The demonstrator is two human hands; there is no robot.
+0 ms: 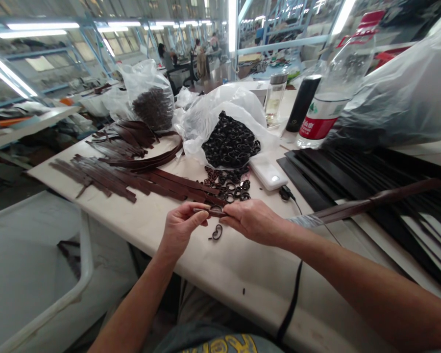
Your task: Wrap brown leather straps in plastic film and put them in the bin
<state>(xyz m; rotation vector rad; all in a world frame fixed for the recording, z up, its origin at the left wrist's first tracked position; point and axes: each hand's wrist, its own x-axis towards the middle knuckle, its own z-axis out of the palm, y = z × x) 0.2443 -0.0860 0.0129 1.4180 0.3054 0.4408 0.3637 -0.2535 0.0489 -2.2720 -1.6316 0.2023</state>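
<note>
Brown strip (pixel 216 213) — pinched in both hands (pixel 186 220)

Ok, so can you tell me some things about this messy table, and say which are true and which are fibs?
1. The left hand and right hand hold one small brown piece together. True.
2. The big bottle has a blue cap. False: its cap is pinkish red.
3. Lots of little black loops sit in the open plastic bag. True.
4. The white gadget is inside the tub. False: it lies on the table.
5. A dark curl is in the right hand's fingers. False: it lies on the table.
</note>
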